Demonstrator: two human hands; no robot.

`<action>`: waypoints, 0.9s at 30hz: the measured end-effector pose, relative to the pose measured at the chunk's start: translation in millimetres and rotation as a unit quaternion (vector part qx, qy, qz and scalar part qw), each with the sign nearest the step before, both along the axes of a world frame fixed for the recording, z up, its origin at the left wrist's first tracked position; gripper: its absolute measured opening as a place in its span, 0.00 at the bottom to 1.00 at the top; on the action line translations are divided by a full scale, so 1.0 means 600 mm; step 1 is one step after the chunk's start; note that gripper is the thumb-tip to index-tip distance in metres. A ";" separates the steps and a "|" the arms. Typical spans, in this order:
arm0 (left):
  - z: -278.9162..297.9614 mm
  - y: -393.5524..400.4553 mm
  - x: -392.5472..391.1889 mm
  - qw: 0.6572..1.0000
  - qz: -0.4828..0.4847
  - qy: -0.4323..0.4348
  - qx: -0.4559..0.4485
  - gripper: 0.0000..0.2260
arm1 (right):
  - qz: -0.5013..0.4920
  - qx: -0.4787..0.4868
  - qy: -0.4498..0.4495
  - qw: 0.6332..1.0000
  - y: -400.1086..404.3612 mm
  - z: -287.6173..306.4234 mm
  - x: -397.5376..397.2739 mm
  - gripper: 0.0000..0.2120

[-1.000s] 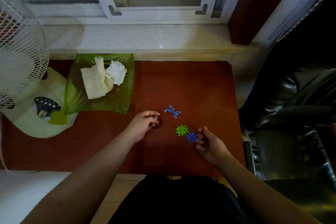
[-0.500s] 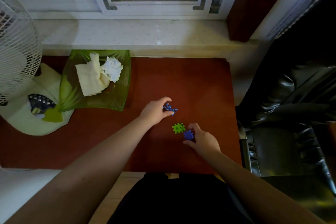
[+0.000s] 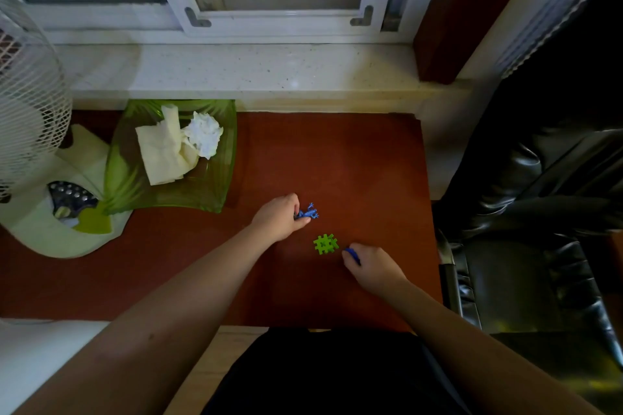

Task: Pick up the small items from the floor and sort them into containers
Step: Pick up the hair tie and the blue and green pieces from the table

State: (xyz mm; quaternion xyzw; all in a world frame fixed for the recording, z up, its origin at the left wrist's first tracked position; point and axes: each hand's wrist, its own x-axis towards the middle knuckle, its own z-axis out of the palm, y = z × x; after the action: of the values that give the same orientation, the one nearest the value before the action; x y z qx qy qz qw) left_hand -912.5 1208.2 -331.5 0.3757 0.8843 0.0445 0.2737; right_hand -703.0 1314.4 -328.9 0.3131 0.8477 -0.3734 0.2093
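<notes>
On the red-brown floor mat (image 3: 337, 158), my left hand (image 3: 278, 217) pinches a small blue lizard-shaped toy (image 3: 309, 211) by its near end. The dark ring it took earlier is hidden inside that hand. A green toothed plastic piece (image 3: 325, 243) lies flat on the mat between my hands. My right hand (image 3: 369, 266) curls round a small blue toothed piece (image 3: 350, 252), of which only an edge shows. A green translucent tray (image 3: 215, 178) with a folded cream cloth (image 3: 165, 152) and crumpled white paper (image 3: 204, 136) sits at the mat's back left.
A white fan (image 3: 27, 84) with a pale green base (image 3: 50, 232) stands at the left, touching the tray. A stone sill (image 3: 269, 71) and window run along the back. A black leather chair (image 3: 526, 239) borders the mat's right edge.
My left hand moved right from the dark ring to the blue lizard toy and pinched it. My right hand closed over the blue toothed piece beside the green one.
</notes>
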 end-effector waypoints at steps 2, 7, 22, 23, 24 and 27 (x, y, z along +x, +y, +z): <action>0.002 -0.006 0.004 1.000 0.010 -0.017 0.004 0.13 | -0.039 -0.055 0.041 0.997 -0.001 0.001 -0.001 0.09; 0.002 -0.027 0.003 0.993 0.065 -0.088 0.043 0.10 | -0.140 -0.133 0.081 0.978 -0.005 0.015 -0.018 0.07; 0.056 -0.078 0.028 0.642 0.459 -0.561 0.252 0.09 | -0.083 0.033 0.051 0.995 -0.036 0.024 -0.063 0.11; 0.057 -0.080 0.028 0.625 0.468 -0.570 0.258 0.09 | -0.069 0.062 0.040 0.995 -0.041 0.025 -0.066 0.13; 0.059 -0.081 0.028 0.609 0.476 -0.577 0.263 0.09 | -0.056 0.088 0.025 0.994 -0.047 0.025 -0.068 0.16; 0.065 -0.086 0.025 0.580 0.494 -0.588 0.273 0.10 | -0.004 0.156 -0.037 0.987 -0.062 0.023 -0.076 0.28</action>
State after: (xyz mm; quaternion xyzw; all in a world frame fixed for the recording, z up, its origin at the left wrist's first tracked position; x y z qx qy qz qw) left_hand -897.3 1156.6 -292.6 -0.1701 0.5253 0.6229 0.5542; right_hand -748.8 1277.4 -315.1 0.3591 0.8861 -0.2255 0.1871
